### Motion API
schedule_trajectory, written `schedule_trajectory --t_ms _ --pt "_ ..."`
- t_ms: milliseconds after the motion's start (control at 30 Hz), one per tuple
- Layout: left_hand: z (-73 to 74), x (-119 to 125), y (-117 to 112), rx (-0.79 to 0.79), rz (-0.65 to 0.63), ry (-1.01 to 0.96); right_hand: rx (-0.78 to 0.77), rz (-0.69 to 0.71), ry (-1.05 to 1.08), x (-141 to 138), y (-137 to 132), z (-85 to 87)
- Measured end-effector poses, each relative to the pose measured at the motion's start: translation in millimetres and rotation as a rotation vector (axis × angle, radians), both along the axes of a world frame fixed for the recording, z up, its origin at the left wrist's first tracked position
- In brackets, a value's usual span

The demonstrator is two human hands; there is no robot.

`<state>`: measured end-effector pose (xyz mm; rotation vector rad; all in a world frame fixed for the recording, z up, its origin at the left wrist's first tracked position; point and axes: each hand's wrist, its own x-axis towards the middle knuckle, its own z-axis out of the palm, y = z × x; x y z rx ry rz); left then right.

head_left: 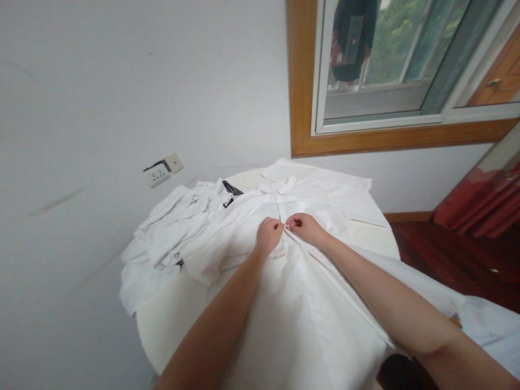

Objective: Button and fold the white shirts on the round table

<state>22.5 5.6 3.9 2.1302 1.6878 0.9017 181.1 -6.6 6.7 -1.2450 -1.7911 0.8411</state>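
Note:
A white button-front garment with a collar, which looks like a shirt or coat (300, 303), lies spread over a round white table (179, 314) and hangs toward me. At its front opening my left hand (270, 236) pinches the cloth edge, fingers closed. Close beside it, my right hand (305, 227) also pinches the front edge, thumb and fingertips together. The two hands almost meet at the middle of the garment. Whether a button sits between the fingers is too small to tell. One sleeve (325, 184) stretches out toward the far right of the table.
A heap of crumpled white clothes (174, 222) lies on the table's left, with a black striped piece (232, 188) showing. Behind are a wall with a socket (156, 174) and a wood-framed window (304, 143). A red curtain (479, 206) hangs at right above the dark floor.

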Motion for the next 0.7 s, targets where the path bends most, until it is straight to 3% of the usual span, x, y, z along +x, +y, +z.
schedule_trajectory --t_ms 200,467,700 --pt "-1.9 0.2 0.7 0.001 -0.003 -0.037 0.031 -0.005 -0.002 2.4 0.7 1.1" --pt "-6.3 2.0 -5.5 0.102 0.005 0.083 0.142 -0.061 -0.403 -2.4 -4.7 3.3" --pt "-2.7 1.9 -3.5 0.046 0.013 0.052 0.050 0.032 -0.338 4.7 -3.2 7.2"
